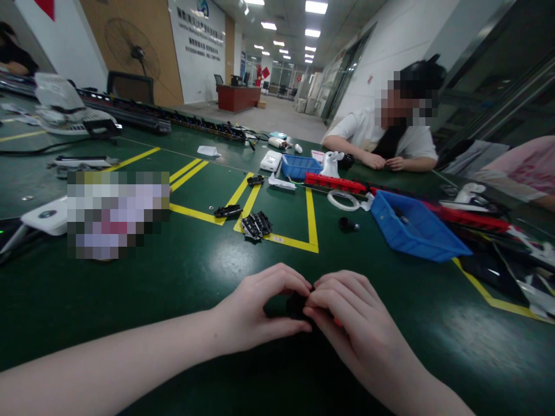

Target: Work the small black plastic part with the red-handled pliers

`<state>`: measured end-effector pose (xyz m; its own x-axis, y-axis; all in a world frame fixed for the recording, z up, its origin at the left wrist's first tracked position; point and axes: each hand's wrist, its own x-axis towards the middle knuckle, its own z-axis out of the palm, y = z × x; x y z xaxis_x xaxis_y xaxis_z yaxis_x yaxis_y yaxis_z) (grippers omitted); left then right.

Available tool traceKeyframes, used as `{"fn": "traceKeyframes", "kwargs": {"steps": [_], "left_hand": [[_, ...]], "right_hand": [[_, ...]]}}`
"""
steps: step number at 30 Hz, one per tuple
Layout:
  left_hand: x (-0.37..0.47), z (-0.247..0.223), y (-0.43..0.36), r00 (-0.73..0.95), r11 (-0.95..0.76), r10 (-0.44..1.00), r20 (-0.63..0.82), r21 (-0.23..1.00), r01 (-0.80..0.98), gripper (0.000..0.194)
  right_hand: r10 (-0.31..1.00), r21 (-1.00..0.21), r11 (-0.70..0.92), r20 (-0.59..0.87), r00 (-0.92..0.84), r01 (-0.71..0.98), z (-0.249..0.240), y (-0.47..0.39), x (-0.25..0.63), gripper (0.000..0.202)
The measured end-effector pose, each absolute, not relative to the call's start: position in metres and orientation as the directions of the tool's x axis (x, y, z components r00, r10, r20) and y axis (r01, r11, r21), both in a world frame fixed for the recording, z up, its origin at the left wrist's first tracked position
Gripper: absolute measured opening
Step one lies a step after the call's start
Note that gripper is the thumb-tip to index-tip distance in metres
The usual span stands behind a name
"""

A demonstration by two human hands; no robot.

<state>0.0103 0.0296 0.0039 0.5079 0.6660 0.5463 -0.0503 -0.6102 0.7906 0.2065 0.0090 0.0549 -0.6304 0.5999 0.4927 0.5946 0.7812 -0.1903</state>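
Note:
Near the front of the dark green table point(182, 277), my left hand point(264, 306) and my right hand point(355, 312) meet at the fingertips. Between them is a small black part point(295, 305), held by the fingers of both hands. A bit of red shows under my right hand's fingers. The part's shape is mostly hidden. Beyond my hands lie a cluster of black and silver parts point(256, 225), a black piece point(228, 211) and a smaller black piece point(255, 180).
A blue bin point(416, 228) stands at the right, near a black cylindrical piece point(348, 224) and a white ring point(343, 200). Farther back are a smaller blue bin point(300, 166) and red strips point(336, 182). A person point(390, 138) sits across the table. A blurred-out object point(117, 216) lies left.

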Motion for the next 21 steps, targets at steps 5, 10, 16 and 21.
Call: {"fn": "traceKeyframes", "kwargs": {"steps": [5,10,16,21], "left_hand": [[0.0108,0.0033,0.0295,0.489,-0.621,0.667,0.563,0.782,-0.053,0.032],[0.0113,0.0026,0.0297,0.471,-0.632,0.662,0.583,0.772,-0.068,0.033],[0.0107,0.0033,0.0294,0.454,-0.647,0.665,0.593,0.761,-0.047,0.031],[0.0096,0.0037,0.0285,0.454,-0.670,0.645,0.614,0.741,-0.049,0.030]], "right_hand": [[0.643,-0.262,0.750,0.506,-0.575,0.608,0.0527,0.0102,0.2077,0.007],[0.693,-0.348,0.717,0.457,-0.558,0.604,0.0565,0.0107,0.2072,0.009],[0.692,-0.328,0.711,0.483,-0.537,0.622,0.0569,0.0099,0.2085,0.008],[0.700,-0.377,0.711,0.456,-0.550,0.594,0.0596,0.0087,0.2080,0.011]]}}
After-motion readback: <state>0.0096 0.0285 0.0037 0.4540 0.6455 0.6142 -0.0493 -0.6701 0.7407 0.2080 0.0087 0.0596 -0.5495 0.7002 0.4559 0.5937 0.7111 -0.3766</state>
